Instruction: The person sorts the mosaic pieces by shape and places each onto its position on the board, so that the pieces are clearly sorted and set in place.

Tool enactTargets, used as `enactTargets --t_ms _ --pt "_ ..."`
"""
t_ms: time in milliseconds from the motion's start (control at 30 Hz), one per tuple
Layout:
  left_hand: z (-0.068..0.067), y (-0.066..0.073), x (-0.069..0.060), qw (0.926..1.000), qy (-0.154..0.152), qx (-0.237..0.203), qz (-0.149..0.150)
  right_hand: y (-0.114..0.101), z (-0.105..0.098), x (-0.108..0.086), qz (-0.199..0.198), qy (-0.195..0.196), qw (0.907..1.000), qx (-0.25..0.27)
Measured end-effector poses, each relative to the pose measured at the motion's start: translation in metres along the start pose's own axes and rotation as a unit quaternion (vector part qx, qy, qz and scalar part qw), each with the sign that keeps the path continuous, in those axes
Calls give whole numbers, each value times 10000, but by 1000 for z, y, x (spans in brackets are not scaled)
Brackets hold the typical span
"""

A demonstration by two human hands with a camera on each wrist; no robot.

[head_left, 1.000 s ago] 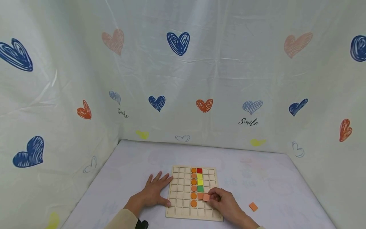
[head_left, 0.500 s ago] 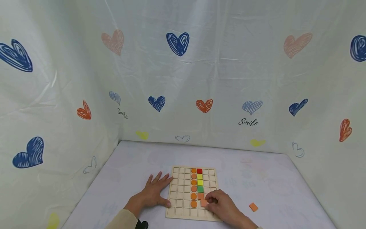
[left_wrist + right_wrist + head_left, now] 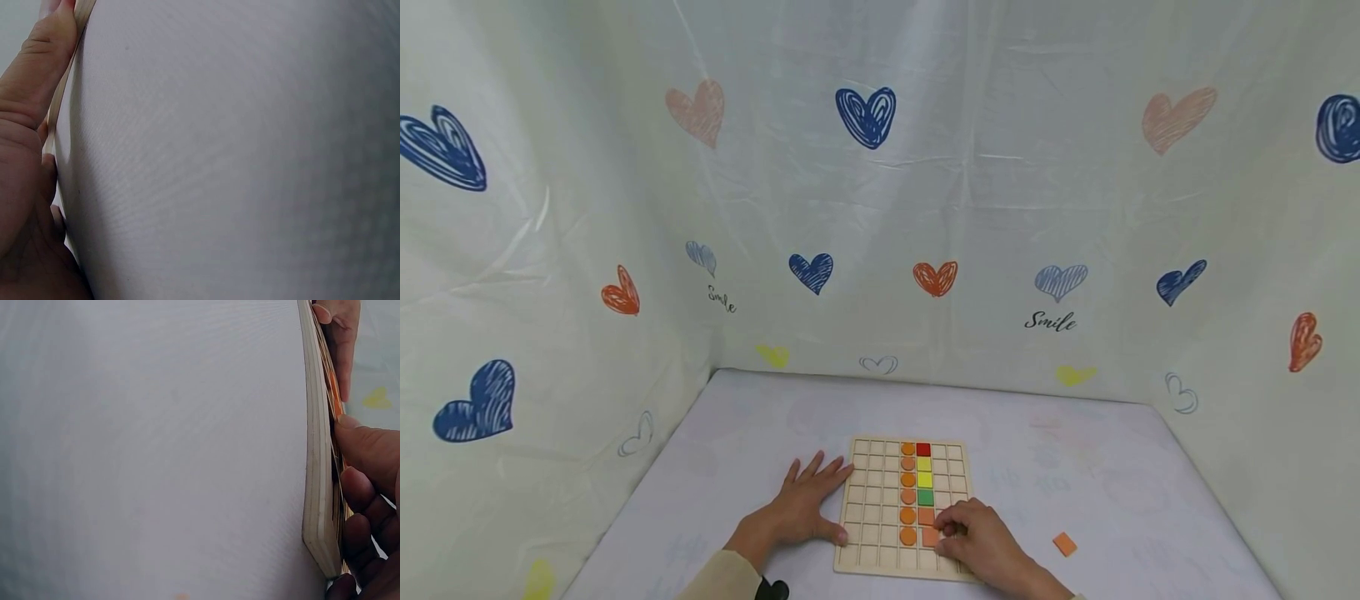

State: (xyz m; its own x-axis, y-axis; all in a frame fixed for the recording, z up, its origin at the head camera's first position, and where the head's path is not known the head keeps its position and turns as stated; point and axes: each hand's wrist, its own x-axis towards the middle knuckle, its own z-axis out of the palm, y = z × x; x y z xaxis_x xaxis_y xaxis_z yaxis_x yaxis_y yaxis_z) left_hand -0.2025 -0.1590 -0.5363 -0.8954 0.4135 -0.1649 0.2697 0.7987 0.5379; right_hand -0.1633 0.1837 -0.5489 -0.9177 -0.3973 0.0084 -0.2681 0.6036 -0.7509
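A wooden grid board (image 3: 868, 554) lies on the white table, its middle column filled with orange round tiles (image 3: 907, 496). Beside them runs a column of square tiles: red (image 3: 923, 450), two yellow (image 3: 924, 472), green (image 3: 925, 497) and orange (image 3: 927, 517). My right hand (image 3: 981, 537) pinches another orange square tile (image 3: 930, 537) by its right side, low on the board just below that orange one. Fingers spread, my left hand (image 3: 801, 504) rests at the board's left edge, thumb and fingertips touching it. The left wrist view shows the thumb (image 3: 37, 69) against the board's rim.
One loose orange square tile (image 3: 1064, 544) lies on the table (image 3: 1120, 483) right of the board. A white curtain (image 3: 977, 208) printed with hearts hangs behind and at both sides. The right wrist view shows the board's thick edge (image 3: 314, 456).
My right hand has moved the orange square tile down and slightly left, from beside the upper orange square to the cell below it. My left hand has stayed put.
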Motion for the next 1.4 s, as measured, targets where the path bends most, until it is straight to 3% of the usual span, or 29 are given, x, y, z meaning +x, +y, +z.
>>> enactTargets --t_ms 600,967,1400 --pt "1 0 0 10000 46 44 -7 1 -1 -2 -218 70 9997 98" --pt "1 -2 0 10000 19 12 24 0 2 -1 -141 159 9997 136" --pt "3 -5 1 10000 31 45 46 -2 -3 -2 -32 215 9973 696"
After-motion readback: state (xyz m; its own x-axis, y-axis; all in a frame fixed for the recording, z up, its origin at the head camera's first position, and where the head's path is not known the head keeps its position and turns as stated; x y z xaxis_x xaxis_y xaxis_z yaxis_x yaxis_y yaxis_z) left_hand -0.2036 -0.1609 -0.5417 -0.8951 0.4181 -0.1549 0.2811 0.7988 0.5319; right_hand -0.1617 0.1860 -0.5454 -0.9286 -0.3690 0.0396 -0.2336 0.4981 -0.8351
